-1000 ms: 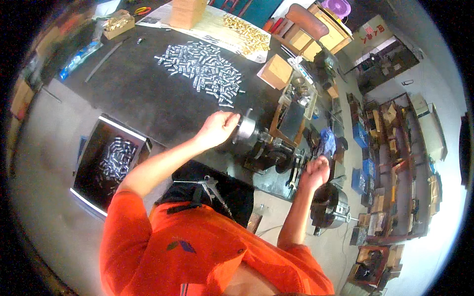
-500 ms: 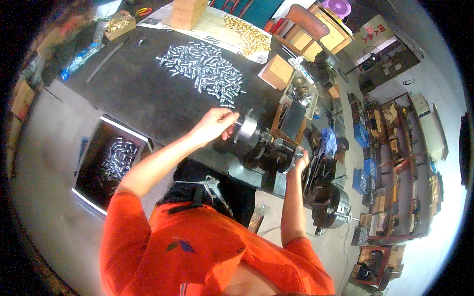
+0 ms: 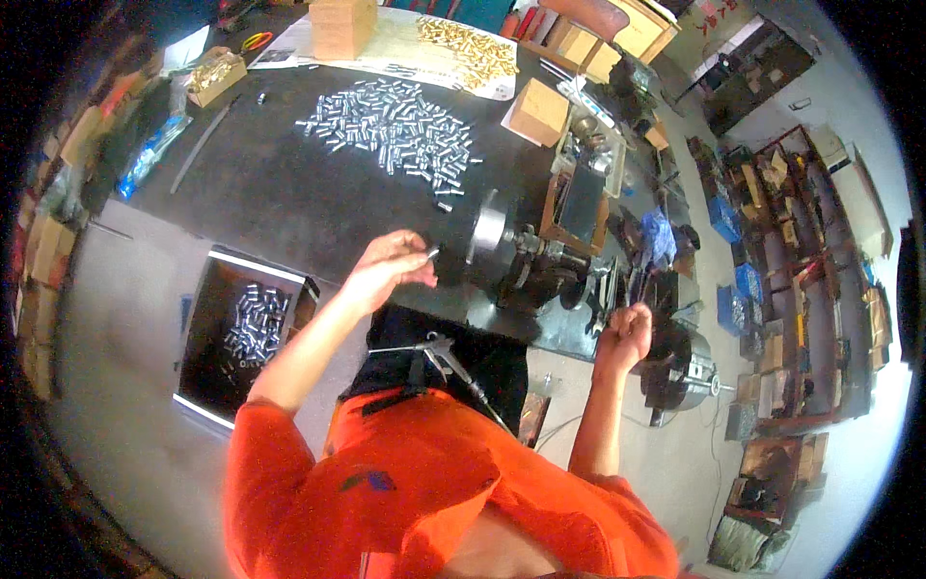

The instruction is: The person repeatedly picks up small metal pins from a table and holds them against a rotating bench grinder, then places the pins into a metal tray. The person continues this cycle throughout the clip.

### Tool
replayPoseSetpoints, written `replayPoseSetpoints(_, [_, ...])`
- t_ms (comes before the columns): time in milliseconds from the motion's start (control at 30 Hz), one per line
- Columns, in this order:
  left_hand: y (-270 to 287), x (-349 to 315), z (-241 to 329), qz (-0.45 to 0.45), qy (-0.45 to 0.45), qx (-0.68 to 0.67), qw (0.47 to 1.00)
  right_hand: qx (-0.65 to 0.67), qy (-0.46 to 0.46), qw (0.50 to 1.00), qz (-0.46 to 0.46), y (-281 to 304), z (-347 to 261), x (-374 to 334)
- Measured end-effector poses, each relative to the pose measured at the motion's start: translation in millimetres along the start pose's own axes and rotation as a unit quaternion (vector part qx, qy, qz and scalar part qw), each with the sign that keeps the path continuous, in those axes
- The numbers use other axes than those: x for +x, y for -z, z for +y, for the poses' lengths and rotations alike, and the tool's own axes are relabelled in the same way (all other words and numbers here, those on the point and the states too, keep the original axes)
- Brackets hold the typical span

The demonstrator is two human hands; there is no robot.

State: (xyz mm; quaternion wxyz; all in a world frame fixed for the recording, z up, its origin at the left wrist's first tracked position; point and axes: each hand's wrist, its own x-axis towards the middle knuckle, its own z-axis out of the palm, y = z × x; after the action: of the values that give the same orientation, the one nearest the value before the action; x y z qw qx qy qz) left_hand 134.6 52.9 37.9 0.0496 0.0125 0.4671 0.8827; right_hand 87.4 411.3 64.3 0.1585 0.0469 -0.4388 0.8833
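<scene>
Pinched between the fingertips of my left hand (image 3: 394,262) is a small metal pin (image 3: 433,251), just left of the bench machine. That machine has a shiny round metal head (image 3: 488,228) and a dark body (image 3: 535,270); a gap separates the head from my left hand. My right hand (image 3: 629,330) is curled closed beyond the machine's right end, beside some long metal tools. Whatever its fingers hold, if anything, is hidden. A broad pile of small silver metal pins (image 3: 395,130) lies on the dark bench (image 3: 260,193) ahead of my left hand.
Below the bench's left edge stands a dark box (image 3: 204,357) with similar silver parts. Brass pieces (image 3: 468,50) lie on paper near a wooden block (image 3: 342,29). An air blow gun (image 3: 446,357) rests at my lap. A chuck-like machine (image 3: 680,372) stands right.
My left hand has drawn back from the metal head, down and left, with the pin in it. My right hand has left the machine's right end and moved right, its fingers now curled.
</scene>
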Motion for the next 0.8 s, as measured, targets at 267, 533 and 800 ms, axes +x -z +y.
replayPoseSetpoints(267, [19,-66,-41,0.019,0.071,-0.104,0.992,-0.474,0.025,0.864,-0.168,39,42,-99])
replayPoseSetpoints(533, [16,-79,-51,0.041,0.055,-0.069,0.995,-0.616,-0.139,0.637,-0.442,51,183,-150])
replayPoseSetpoints(800, [46,-109,-60,0.116,0.079,-0.053,0.989,-0.463,-0.42,0.713,-0.317,1,55,-123])
